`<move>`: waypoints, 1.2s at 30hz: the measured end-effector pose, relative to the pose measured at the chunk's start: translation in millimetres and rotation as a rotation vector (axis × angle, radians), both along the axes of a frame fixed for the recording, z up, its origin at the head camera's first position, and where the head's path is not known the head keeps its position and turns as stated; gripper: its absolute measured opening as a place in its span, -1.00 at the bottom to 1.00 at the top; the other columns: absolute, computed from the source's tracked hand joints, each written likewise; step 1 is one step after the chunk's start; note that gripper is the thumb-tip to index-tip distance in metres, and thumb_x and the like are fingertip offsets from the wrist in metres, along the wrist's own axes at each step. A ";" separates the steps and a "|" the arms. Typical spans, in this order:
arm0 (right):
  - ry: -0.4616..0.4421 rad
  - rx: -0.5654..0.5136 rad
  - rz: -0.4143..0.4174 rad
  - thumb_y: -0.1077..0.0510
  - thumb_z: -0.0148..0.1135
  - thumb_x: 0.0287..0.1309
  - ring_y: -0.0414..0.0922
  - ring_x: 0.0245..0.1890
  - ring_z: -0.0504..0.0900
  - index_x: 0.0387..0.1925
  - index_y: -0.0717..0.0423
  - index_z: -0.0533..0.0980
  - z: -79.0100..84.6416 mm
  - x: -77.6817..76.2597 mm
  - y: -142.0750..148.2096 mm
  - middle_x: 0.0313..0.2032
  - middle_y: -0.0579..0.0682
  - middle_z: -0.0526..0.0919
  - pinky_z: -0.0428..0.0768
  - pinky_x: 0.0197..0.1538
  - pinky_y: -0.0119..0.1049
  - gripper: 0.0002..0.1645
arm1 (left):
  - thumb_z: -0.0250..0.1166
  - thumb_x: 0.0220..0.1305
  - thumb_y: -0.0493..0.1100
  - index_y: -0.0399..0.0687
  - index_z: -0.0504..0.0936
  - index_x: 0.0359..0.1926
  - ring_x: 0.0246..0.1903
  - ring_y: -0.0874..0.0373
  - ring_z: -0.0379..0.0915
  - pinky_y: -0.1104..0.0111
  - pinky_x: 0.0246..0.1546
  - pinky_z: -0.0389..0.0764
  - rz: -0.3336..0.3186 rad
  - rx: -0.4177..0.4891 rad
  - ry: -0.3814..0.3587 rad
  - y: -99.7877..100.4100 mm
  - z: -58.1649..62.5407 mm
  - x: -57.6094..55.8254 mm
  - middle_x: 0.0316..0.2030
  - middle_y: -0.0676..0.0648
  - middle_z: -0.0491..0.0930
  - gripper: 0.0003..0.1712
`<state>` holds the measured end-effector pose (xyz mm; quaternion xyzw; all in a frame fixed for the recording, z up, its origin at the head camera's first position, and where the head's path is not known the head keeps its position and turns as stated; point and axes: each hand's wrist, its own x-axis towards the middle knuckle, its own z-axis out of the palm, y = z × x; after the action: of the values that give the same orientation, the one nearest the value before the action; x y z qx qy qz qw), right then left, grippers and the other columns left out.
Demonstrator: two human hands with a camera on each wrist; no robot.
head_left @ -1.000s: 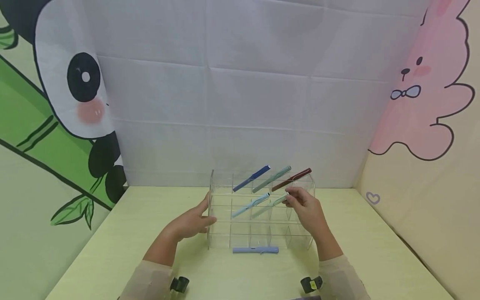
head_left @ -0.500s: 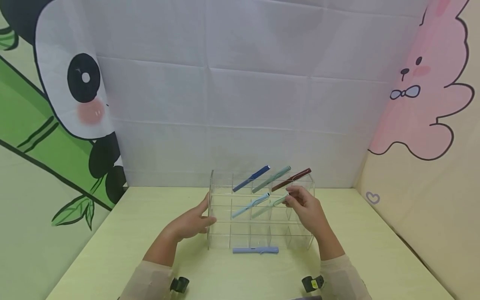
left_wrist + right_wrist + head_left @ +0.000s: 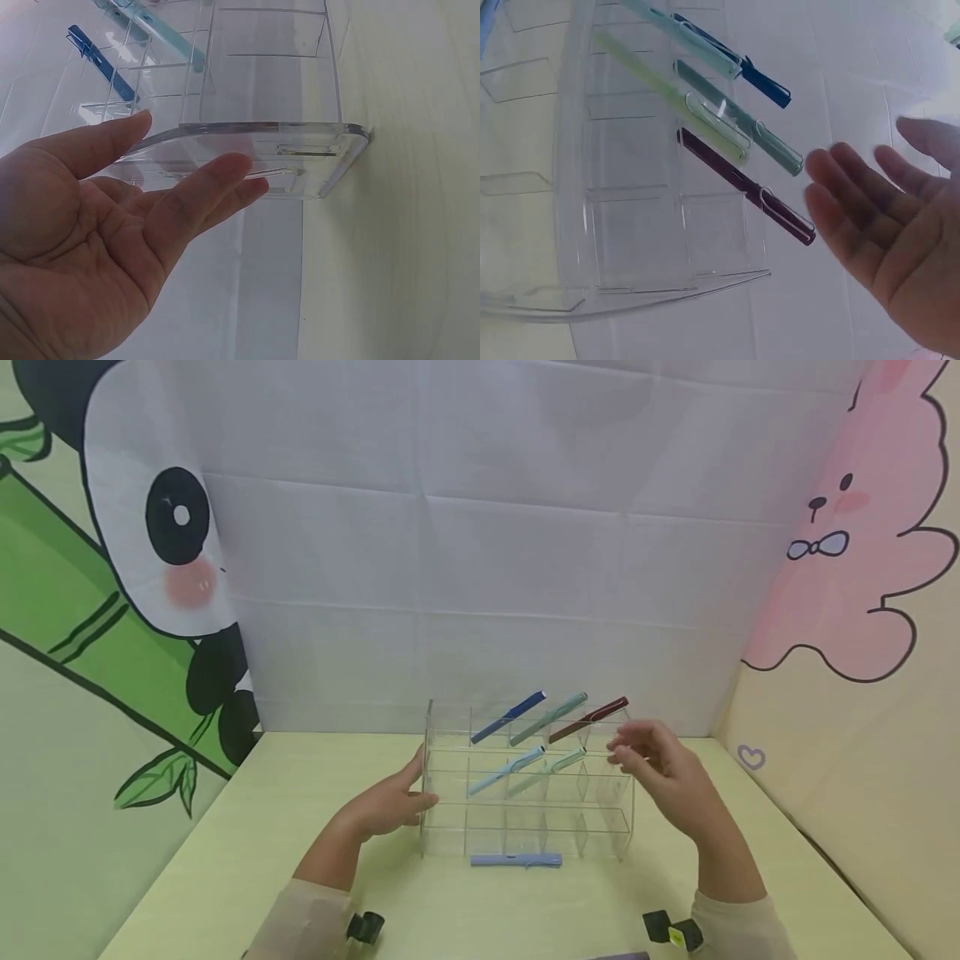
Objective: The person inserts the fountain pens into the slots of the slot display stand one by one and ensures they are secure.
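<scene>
A clear acrylic pen rack [image 3: 480, 803] with tiered compartments stands on the table. Its back tier holds a dark blue pen [image 3: 508, 717], a teal-green pen [image 3: 548, 719] and a dark red pen [image 3: 588, 720], all leaning. One tier lower lean a light blue pen [image 3: 507, 770] and a pale green pen [image 3: 547, 772]. My left hand [image 3: 386, 802] touches the rack's left side panel, fingers extended and thumb apart. My right hand [image 3: 667, 772] is off the rack's right end, holding nothing, its fingers loosely bent beside the dark red pen in the right wrist view.
A lavender-blue pen [image 3: 516, 860] lies on the table [image 3: 750, 827] right in front of the rack. At the bottom edge of the head view, part of a dark purple pen-like thing [image 3: 622, 956] shows. Behind the table hangs a white cloth [image 3: 480, 568].
My right hand has let go of the pale green pen, which stays leaning in the middle tier, and has moved off to the right. The left hand keeps its place on the rack.
</scene>
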<state>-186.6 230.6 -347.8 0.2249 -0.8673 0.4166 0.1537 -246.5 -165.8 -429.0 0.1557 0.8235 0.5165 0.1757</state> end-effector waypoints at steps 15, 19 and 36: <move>-0.555 0.824 0.166 0.01 0.30 0.16 -0.31 -0.39 0.44 -0.32 -0.19 0.52 -74.7 59.7 -10.2 -0.37 -0.34 0.47 0.50 -0.30 -0.28 -0.91 | 0.18 0.44 0.02 0.55 -0.45 0.51 0.18 -0.33 0.45 -0.22 0.22 0.36 -0.007 0.008 0.018 1.4 -1.9 -2.1 0.56 -0.06 -0.43 0.03; -0.502 0.905 0.176 -0.15 0.29 0.16 -0.29 -0.49 0.33 -0.39 -0.20 0.44 -83.1 65.8 -8.3 -0.47 -0.32 0.37 0.41 -0.38 -0.35 -0.77 | 0.16 0.46 -0.04 0.65 -0.47 0.48 0.32 -0.33 0.27 -0.17 0.19 0.43 -0.030 0.022 0.032 1.6 -1.4 -3.1 0.56 -0.01 -0.48 0.03; -0.526 0.870 0.189 -0.09 0.34 0.13 -0.28 -0.51 0.31 -0.45 -0.21 0.42 -92.7 70.8 2.0 -0.51 -0.29 0.36 0.36 -0.39 -0.35 -0.76 | 0.17 0.45 -0.07 0.60 -0.47 0.49 0.33 -0.27 0.28 -0.11 0.15 0.49 -0.012 0.011 0.030 3.8 -0.9 -1.8 0.56 -0.02 -0.48 0.05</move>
<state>-115.8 232.6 -440.5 0.2330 -0.9455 0.0718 -0.2159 -248.3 -161.9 -429.9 0.1693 0.8223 0.5174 0.1656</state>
